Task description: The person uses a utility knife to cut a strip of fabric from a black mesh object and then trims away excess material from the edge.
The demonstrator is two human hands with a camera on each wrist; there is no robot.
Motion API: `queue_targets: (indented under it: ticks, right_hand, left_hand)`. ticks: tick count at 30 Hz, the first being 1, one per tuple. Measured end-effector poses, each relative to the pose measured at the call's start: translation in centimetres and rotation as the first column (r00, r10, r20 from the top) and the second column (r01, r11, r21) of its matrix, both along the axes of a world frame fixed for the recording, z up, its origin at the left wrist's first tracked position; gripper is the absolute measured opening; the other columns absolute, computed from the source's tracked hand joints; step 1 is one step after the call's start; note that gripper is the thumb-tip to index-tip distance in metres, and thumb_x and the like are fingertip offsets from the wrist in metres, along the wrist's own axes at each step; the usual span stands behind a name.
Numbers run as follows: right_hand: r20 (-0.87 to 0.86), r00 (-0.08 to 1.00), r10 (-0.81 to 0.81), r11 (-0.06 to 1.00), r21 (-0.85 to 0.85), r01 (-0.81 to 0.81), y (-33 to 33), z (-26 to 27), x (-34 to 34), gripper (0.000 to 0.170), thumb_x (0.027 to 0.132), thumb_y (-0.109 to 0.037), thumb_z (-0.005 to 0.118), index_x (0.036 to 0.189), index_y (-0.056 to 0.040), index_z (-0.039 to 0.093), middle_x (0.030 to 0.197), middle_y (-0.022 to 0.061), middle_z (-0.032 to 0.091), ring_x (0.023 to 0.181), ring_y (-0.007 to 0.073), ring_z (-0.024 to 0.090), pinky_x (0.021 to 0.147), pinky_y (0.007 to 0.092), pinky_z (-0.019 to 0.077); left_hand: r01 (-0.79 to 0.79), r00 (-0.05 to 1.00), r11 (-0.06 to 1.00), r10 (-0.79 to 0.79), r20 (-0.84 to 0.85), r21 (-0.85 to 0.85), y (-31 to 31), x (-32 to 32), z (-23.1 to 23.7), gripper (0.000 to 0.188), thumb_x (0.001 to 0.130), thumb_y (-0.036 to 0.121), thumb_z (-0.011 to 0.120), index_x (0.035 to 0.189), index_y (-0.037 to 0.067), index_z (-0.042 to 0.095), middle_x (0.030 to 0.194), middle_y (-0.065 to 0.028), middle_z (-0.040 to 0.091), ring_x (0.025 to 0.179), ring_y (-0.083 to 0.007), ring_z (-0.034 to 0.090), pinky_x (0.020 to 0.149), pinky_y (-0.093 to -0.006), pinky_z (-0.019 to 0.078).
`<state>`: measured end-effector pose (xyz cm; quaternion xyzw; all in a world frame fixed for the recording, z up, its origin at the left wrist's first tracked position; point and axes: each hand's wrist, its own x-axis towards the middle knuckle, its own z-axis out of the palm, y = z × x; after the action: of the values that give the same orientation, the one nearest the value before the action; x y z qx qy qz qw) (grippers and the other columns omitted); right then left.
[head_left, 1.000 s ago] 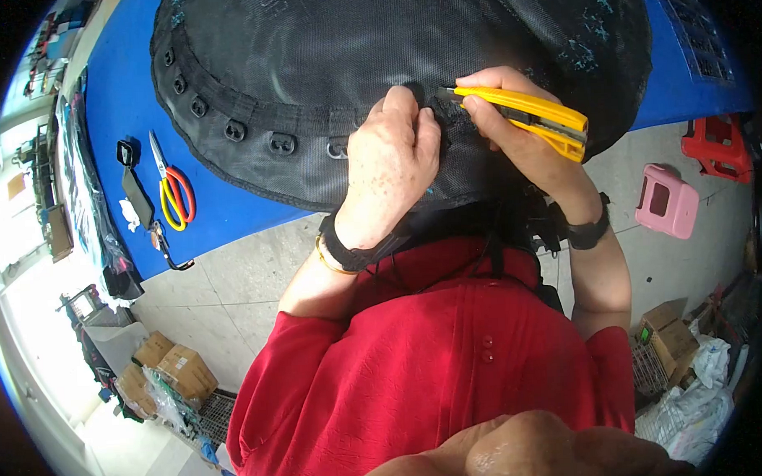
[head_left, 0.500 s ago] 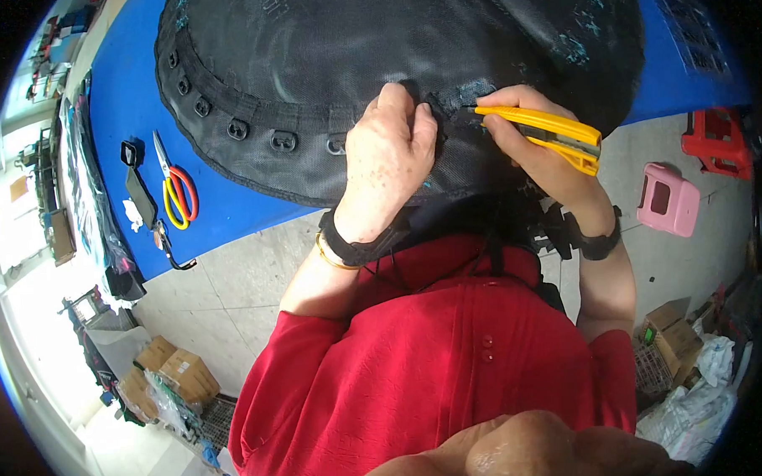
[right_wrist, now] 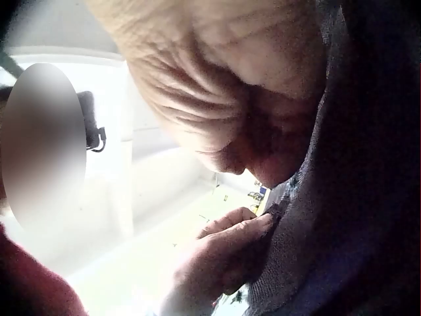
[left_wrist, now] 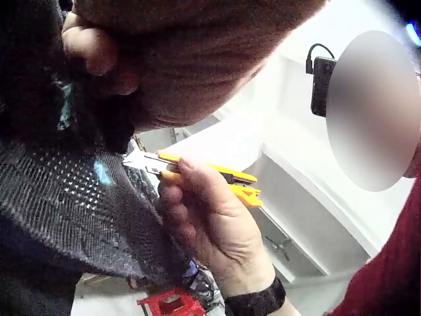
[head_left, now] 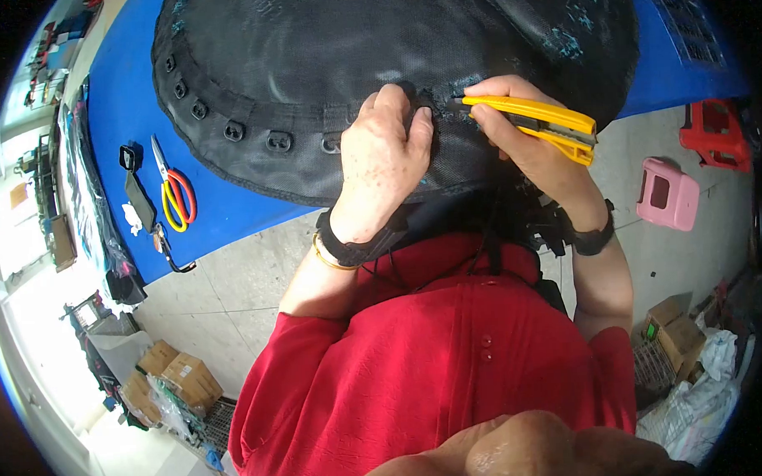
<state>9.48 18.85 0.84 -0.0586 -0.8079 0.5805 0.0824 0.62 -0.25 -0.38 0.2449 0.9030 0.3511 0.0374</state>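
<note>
- Pinching an edge of the black mesh fabric (head_left: 333,55) between thumb and fingers: left hand (head_left: 380,164). Grip confirmed in the right wrist view.
- Right hand (head_left: 531,153) holds yellow thread snips (head_left: 553,112) between thumb and fingers, tip toward the left thumb, just beside it. Left wrist view shows the metal blades near the mesh; whether they touch it, cannot tell.
- Mesh lies under both hands and spreads out beyond them over the blue bench (head_left: 225,216), its curved rim on the wearer's side.
- Row of black plastic fittings (head_left: 234,131) follows that rim, left of the left hand. Pale blue stitching (head_left: 562,44) farther out, past the right hand.
- Against half a second ago: snips tip nearer the left thumb, gap narrowed; left hand nearly in place, same grip.
- Against one second ago: tip slightly farther from the thumb.
- Scissors (head_left: 187,199), red and yellow handles, lie on the bench at left, well apart from both hands.
</note>
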Motion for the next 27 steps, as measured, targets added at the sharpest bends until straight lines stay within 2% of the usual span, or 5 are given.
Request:
queue_targets:
  ticks: [11, 21, 27]
  right_hand:
    - [-0.031, 0.999, 0.028, 1.0, 0.002, -0.028, -0.3, -0.8, -0.5, 0.016, 0.099, -0.011, 0.071, 0.112, -0.0036, 0.068, 0.106, 0.0068, 0.071, 0.098, 0.0148, 0.07, 0.089, 0.0275, 0.0538]
    - [-0.094, 0.994, 0.062, 0.993, 0.104, -0.052, -0.1, -0.4, -0.2, 0.017, 0.099, -0.014, 0.071, 0.112, -0.0034, 0.068, 0.102, 0.0077, 0.072, 0.095, 0.0145, 0.07, 0.086, 0.0276, 0.0536]
    - [0.019, 1.0, 0.006, 1.0, 0.023, -0.006, -0.2, -0.6, 0.4, 0.018, 0.099, -0.014, 0.071, 0.113, -0.0042, 0.068, 0.101, 0.0057, 0.072, 0.094, 0.0132, 0.07, 0.084, 0.0272, 0.0537]
  left_hand:
    - [0.015, 1.0, 0.999, -0.015, -0.014, 0.029, 0.0, -0.1, -0.1, 0.027, 0.092, 0.024, 0.075, 0.091, 0.001, 0.06, 0.083, -0.0212, 0.066, 0.078, -0.0408, 0.068, 0.071, -0.0468, 0.0532]
    - [0.0, 1.0, 0.999, 0.0, -0.01, 0.044, 0.0, -0.1, -0.1, 0.026, 0.091, 0.022, 0.075, 0.09, 0.0, 0.06, 0.082, -0.0221, 0.066, 0.078, -0.0413, 0.068, 0.071, -0.0469, 0.053]
    - [-0.001, 1.0, 0.998, 0.003, -0.03, 0.065, -0.2, -0.3, -0.6, 0.026, 0.09, 0.021, 0.075, 0.089, 0.0, 0.06, 0.081, -0.0219, 0.066, 0.078, -0.0412, 0.068, 0.071, -0.0468, 0.0531]
